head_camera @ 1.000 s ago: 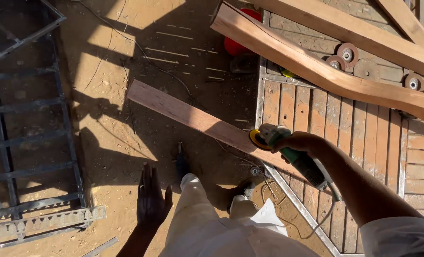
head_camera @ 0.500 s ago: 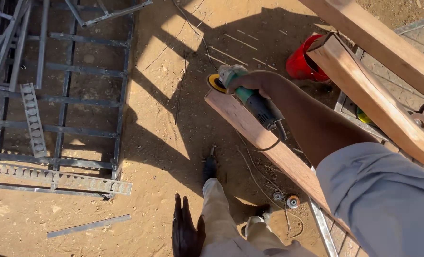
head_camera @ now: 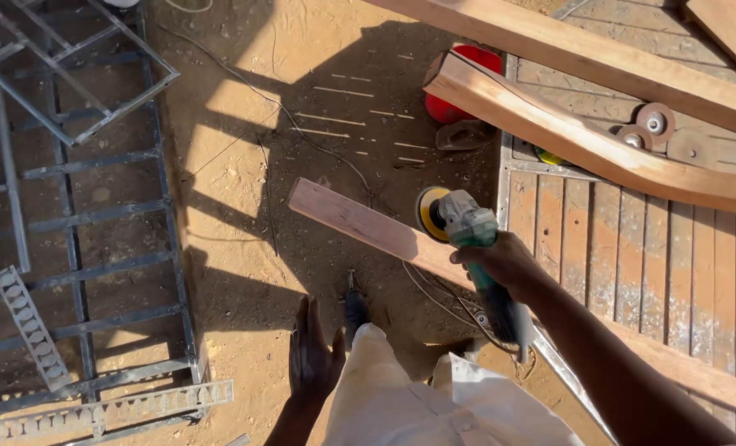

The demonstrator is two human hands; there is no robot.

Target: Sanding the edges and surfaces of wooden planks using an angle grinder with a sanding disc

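R hand (head_camera: 500, 260) is clenched round the green body of an angle grinder (head_camera: 467, 231), w/ its yellow sanding disc (head_camera: 427, 213) set against the top face of a long wooden plank (head_camera: 360, 221). Plank runs diagonally from mid-frame down to the lower R, its free end out over the sandy ground (head_camera: 236, 182). L hand (head_camera: 312, 355) hangs released, fingers spread, holding nothing, just beside the light trouser leg (head_camera: 384, 396). A thin cable (head_camera: 302, 140) trails across the sand toward the plank. Red bucket-like container (head_camera: 459, 103) sits behind a curved timber beam (head_camera: 599, 140); can't tell what's in it. Two round discs (head_camera: 649, 125) lie on the slatted wooden platform (head_camera: 632, 248) at R. Metal grid frames (head_camera: 79, 248) lie at L.
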